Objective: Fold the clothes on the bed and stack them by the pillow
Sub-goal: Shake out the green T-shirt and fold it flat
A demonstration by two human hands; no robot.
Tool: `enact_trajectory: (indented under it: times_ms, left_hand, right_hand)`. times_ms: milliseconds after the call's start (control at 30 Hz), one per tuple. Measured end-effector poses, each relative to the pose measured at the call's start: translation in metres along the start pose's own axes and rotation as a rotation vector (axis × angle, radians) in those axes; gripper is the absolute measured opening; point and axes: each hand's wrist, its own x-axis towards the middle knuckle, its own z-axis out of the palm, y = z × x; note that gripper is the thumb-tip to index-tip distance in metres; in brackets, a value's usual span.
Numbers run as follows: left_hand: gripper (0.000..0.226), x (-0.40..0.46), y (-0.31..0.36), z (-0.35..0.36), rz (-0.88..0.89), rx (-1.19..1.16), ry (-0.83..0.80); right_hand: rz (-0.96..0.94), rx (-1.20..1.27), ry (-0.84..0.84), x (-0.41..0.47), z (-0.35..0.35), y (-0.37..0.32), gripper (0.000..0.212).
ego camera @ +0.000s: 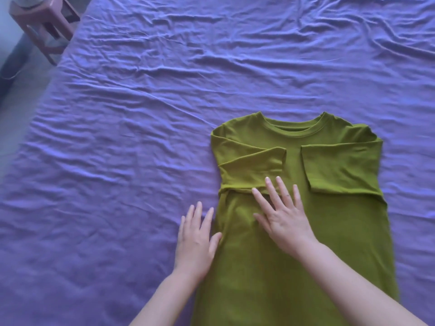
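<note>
An olive-green T-shirt lies flat on the purple bed sheet, collar away from me, with both sleeves folded inward over the chest. My right hand lies flat on the shirt's left half, fingers spread and straight, just below the folded left sleeve. Beside the shirt's left edge, my left hand rests flat on the sheet, its thumb touching the fabric edge. Neither hand grips anything. No pillow is in view.
The wrinkled purple sheet covers the whole bed around the shirt. At the top left, off the bed's edge, a pink plastic stool stands on the floor with a pale object on top.
</note>
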Motion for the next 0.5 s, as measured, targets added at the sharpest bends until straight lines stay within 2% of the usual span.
enact_trajectory:
  times_ms: [100,133,333,400,500]
  left_hand:
    - [0.07,-0.042,0.004,0.005,0.025,0.093,-0.069]
    - [0.073,-0.054,0.005,0.008,0.049,0.126,-0.045]
    - [0.08,-0.089,0.016,0.016,0.034,0.126,-0.095]
    - [0.071,-0.089,0.022,0.016,-0.052,-0.003,-0.058]
    - [0.061,-0.08,0.035,0.009,-0.36,-0.421,0.043]
  right_hand:
    - [-0.057,0.005,-0.043,-0.056,0.021,-0.005,0.056]
    - [-0.046,0.003,-0.076,-0.077,0.028,-0.004,0.055]
    - [0.151,0.076,-0.176,-0.157,0.033,0.015,0.065]
    - [0.201,0.097,-0.196,-0.168,0.03,0.022,0.068]
    - [0.348,0.141,-0.134,-0.18,0.033,0.042,0.083]
